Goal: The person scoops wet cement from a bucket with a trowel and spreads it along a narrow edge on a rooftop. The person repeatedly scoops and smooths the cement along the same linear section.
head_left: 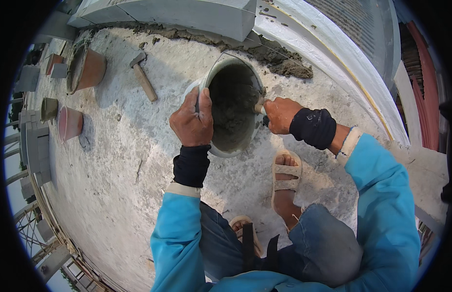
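A pale bucket (260,82) stands in front of me, its mouth turned toward me, with wet grey mortar (231,109) inside. My left hand (193,119) is closed on the bucket's left rim, the thumb over the edge. At the right rim, my right hand (280,115) is wrapped round the light handle of a trowel (259,108). The trowel's blade cannot be made out against the dark mortar.
A row of grey blocks (187,19) runs along the back, with a mortar bed (279,58) and a taut string beside it. A hammer (144,80) lies left of the bucket. Further left stand an orange bucket (93,70), a pink bucket (70,123) and a small olive bucket (49,108).
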### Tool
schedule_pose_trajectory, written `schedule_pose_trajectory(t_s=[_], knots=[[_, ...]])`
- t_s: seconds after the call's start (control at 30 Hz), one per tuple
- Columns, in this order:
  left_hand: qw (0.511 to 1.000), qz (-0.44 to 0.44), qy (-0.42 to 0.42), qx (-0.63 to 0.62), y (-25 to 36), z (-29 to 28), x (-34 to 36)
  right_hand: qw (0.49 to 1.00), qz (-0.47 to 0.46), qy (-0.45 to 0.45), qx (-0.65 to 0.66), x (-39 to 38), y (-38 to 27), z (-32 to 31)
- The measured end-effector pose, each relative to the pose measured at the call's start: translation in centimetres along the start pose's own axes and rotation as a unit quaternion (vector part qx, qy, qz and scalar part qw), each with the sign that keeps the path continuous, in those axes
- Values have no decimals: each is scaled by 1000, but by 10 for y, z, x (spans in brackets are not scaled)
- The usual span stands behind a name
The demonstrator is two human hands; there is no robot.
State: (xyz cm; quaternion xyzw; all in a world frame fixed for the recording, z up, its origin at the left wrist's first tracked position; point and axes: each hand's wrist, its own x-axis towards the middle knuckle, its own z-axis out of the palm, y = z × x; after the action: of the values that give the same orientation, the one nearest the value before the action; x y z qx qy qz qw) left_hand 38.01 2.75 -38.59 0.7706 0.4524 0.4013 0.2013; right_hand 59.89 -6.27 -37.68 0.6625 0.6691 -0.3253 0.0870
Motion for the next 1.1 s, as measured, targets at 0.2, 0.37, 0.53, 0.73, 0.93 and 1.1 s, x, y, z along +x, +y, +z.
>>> schedule_pose_trajectory(t_s=[0.2,0.37,0.53,0.73,0.93,1.1], knots=[[998,18,-32,-57,-17,-21,10,878,-36,-137,458,2,-35,81],[998,-52,1,-48,-24,-18,12,967,-67,180,169,-22,-43,82],[999,-28,16,-37,-22,-20,14,954,-22,286,-90,-25,-29,35],[998,-45,14,-30,-21,-13,11,966,-26,222,-133,-21,-82,38],[996,-75,18,-38,-20,-17,10,977,-91,105,161,-39,-61,61],[999,-28,8,-15,-11,-16,-1,998,19,-36,39,-2,9,10]])
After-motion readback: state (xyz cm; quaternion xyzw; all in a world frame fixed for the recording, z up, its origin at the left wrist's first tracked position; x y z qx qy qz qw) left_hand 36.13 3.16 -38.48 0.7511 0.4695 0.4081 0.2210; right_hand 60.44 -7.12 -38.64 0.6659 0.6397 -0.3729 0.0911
